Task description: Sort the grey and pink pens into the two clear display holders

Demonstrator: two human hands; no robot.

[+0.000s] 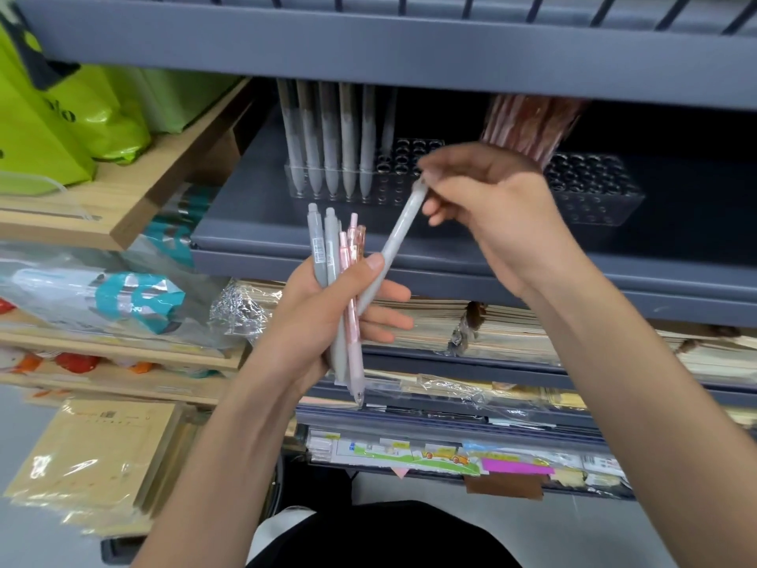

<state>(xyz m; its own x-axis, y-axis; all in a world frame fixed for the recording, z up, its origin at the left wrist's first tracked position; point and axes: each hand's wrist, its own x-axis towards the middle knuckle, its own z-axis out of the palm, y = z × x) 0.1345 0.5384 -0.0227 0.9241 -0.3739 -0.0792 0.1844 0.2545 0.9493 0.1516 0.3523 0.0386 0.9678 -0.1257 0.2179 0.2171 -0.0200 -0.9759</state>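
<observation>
holding one grey pen apart from the bundle

gripping a bundle of grey and pink pens (336, 276) upright in the left hand (323, 317), with the fingers (389, 291) curling round behind it and the thumb pressing across its front. pinching the top end of a single grey pen (399, 235) in the right hand (487, 207), fingers (440, 205) closing on it near the clicker, tilting it up and to the right, with the lower end lying in the left hand under the thumb. holding both just in front of a grey metal shelf (450, 252). on that shelf, well behind the hands, standing: the left clear holder (399, 186) with a row of grey pens (327, 141) filling its left holes, and the right clear holder (594, 194) with pink pens (532, 125) at its back left, partly hidden by the right hand.
</observation>
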